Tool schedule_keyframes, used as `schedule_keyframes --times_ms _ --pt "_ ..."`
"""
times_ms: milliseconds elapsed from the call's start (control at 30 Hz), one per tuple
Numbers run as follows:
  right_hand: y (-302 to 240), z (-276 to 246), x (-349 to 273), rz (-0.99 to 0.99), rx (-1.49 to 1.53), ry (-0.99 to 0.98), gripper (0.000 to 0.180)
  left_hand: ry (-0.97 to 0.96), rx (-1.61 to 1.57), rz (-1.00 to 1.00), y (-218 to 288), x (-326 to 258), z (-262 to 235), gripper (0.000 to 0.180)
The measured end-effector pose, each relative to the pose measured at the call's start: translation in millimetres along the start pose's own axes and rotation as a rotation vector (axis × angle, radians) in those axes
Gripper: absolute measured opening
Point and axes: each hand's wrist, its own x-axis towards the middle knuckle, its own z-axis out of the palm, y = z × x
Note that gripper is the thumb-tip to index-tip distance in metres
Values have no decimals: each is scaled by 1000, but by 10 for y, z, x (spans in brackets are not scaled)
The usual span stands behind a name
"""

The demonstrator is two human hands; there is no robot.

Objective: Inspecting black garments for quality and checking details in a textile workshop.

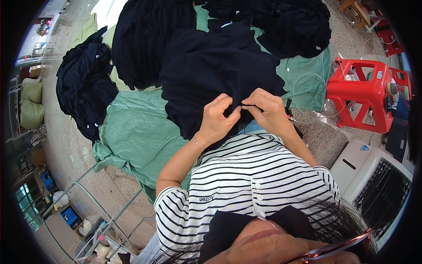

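Observation:
A dark, nearly black piece of knitted cloth (pixel 206 66) spreads over my lap and away from me, its edges wavy. My left hand (pixel 216 118) pinches a fold of it between thumb and fingers. Close beside it, almost touching, my right hand (pixel 268 110) grips the same fold at its fingertips. The cloth bunches into a ridge running away from the two hands. Anything small between the fingertips is too tiny to make out.
More dark cloth heaps lie at the left (pixel 83 83), behind (pixel 140 44) and far right (pixel 294 26), over green sheeting (pixel 136 127). On the right stand a red plastic stool (pixel 362 72) and a white air cooler (pixel 358 163). A metal frame (pixel 125 209) stands lower left.

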Motion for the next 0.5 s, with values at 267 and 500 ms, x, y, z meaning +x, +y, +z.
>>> schedule_keyframes --times_ms 267,500 --pt "0 7 -17 106 115 -21 20 9 40 -13 -53 -35 0 14" --pt "287 129 -49 579 748 -142 6 49 -443 -339 -25 -6 50 8"
